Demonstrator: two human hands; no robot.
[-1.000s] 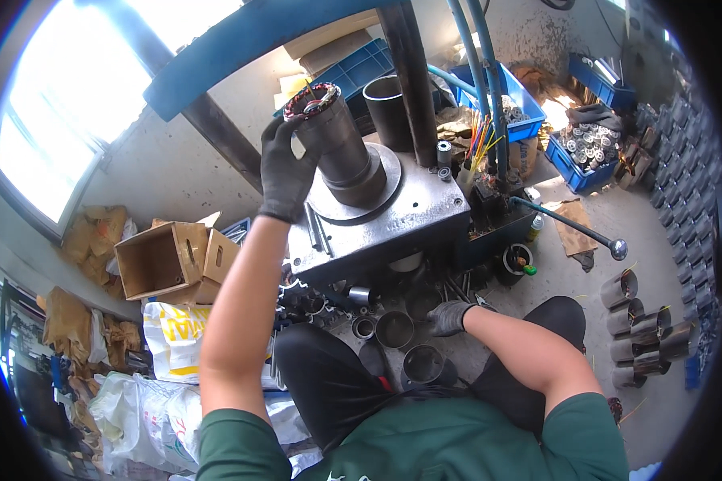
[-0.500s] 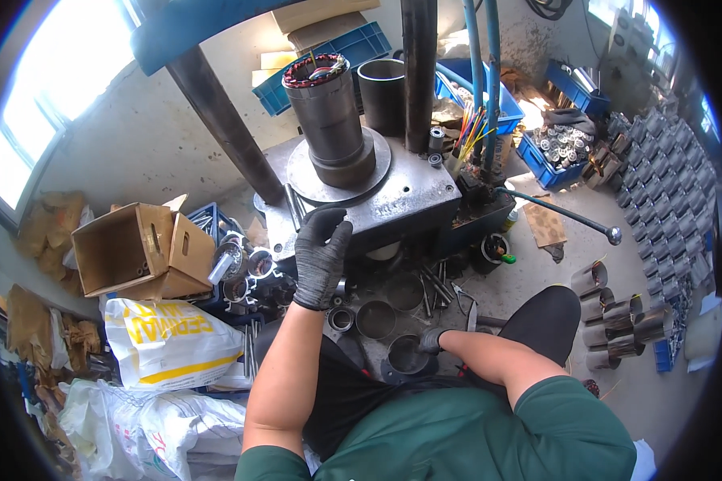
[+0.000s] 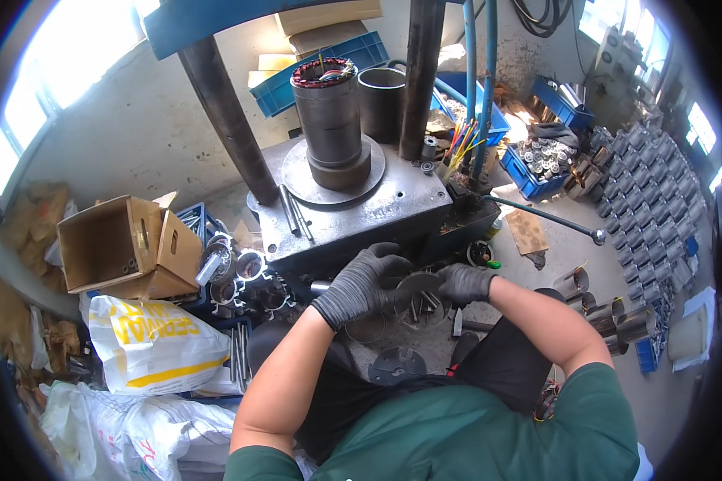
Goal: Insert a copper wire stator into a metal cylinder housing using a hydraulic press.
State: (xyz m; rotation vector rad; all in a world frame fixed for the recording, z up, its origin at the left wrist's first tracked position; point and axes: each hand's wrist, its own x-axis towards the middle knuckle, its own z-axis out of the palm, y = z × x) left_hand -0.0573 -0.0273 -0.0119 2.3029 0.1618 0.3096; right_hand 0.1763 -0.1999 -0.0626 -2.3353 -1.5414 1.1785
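Note:
Both my hands wear dark grey gloves, in front of the press table. My right hand (image 3: pixel 467 284) is closed on the right rim of a metal ring (image 3: pixel 419 282), held above the floor. At its left side, my left hand (image 3: pixel 367 287) has its fingers apart; whether they touch the ring cannot be made out. Below, between my legs, lies a dark round plate (image 3: pixel 397 365). On the press table (image 3: pixel 409 196) two steel rods (image 3: pixel 296 213) lie side by side. A motor stator housing (image 3: pixel 329 120), wires showing at its top, stands upright on a round base.
An open steel cylinder (image 3: pixel 382 104) stands behind the housing, between the press columns. A lever with a ball end (image 3: pixel 598 236) juts out right. Cardboard box (image 3: pixel 108 244) and white bag (image 3: pixel 156 345) sit left. Stacked metal cylinders (image 3: pixel 654 200) fill the far right.
My right hand has risen from the floor plate with the ring that stood there. My left hand has moved right and nearer, away from the rods on the press table.

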